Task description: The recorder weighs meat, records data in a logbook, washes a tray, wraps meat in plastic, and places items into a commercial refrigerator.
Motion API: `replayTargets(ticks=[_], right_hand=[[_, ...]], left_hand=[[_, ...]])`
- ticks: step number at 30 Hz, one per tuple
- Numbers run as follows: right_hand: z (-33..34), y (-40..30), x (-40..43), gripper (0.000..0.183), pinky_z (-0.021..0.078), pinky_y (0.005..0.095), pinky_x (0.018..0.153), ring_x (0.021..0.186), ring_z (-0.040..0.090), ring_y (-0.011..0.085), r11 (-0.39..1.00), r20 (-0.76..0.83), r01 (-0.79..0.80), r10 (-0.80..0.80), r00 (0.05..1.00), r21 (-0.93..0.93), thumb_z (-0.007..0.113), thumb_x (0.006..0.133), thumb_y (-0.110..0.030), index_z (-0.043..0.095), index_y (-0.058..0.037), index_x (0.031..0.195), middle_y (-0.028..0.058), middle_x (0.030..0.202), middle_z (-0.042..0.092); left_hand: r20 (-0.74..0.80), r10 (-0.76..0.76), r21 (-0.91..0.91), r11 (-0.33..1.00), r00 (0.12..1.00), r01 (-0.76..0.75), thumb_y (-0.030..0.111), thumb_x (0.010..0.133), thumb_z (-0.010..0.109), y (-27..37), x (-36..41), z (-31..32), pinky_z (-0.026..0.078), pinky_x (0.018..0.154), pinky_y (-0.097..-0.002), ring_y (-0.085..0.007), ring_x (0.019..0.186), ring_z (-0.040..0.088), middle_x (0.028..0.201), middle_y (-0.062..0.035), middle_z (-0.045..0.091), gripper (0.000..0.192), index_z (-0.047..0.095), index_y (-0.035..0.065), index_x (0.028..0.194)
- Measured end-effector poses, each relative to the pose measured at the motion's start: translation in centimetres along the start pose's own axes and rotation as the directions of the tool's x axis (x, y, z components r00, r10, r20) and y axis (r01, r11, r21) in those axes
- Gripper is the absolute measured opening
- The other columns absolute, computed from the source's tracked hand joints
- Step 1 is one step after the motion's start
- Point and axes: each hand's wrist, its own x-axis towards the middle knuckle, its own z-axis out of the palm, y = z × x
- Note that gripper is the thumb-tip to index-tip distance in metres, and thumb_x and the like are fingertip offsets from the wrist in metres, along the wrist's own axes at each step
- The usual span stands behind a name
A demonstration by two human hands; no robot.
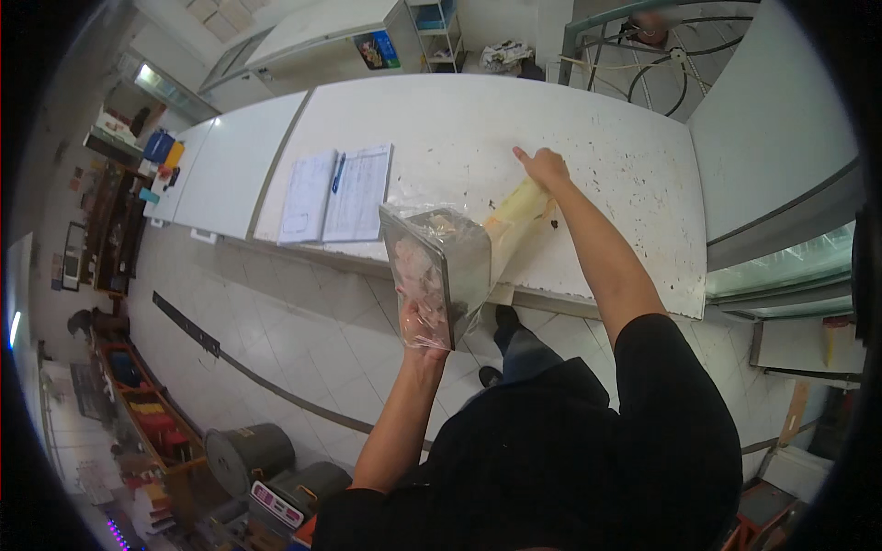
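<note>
My left hand [417,324] supports a tilted, dark-rimmed tray [446,275] from below. Clear plastic film covers the tray, and pale pinkish pieces [415,265] show through its near face. From the tray the film stretches up and right to a yellowish stretch of plastic film [513,206], perhaps a roll. My right hand [546,167] is closed around the far end of that film, its thumb pointing out to the left. The tray is held at the front edge of a white, worn tabletop [482,117].
An open notebook [358,186] with handwriting lies on the tabletop, a blue pen [338,172] across it. White chest freezers [234,158] adjoin on the left. Lidded grey bins [248,451] and a scale [277,504] stand lower left. Behind a metal railing [568,52], a person is partly visible.
</note>
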Motion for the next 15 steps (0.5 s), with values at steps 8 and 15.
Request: replayTargets(ticks=[8, 15], right_hand=[[-2.2, 0.1, -5.3, 0.031, 0.0468, 0.0388, 0.093, 0.100, 0.062, 0.0311, 0.296, -0.252, 0.646, -0.746, 0.616, 0.703, 0.067, 0.081, -0.030, 0.067, -0.0048, 0.100, 0.0115, 0.105, 0.067], [1.0, -6.3, -3.8, 0.030, 0.0499, 0.0370, 0.074, 0.083, 0.063, 0.0296, 0.661, 0.323, 0.676, -0.749, 0.578, 0.325, 0.070, 0.077, -0.036, 0.064, -0.0071, 0.081, 0.0082, 0.077, 0.065]], left_hand=[[-0.002, 0.083, 0.101, 0.991, 0.997, -0.082, 0.040, 0.101, 0.037, 1.8, 5.2, 4.5, 0.041, 0.105, -0.0487, -0.0318, 0.122, 0.052, 0.135, -0.0126, 0.053, 0.051, 0.044, 0.0062, 0.139], [0.029, 0.159, 0.226, 0.961, 0.987, -0.161, 0.033, 0.100, 0.040, 3.4, 7.6, 4.6, 0.043, 0.104, -0.0472, -0.0350, 0.120, 0.052, 0.130, -0.0172, 0.054, 0.047, 0.044, 0.0033, 0.136]])
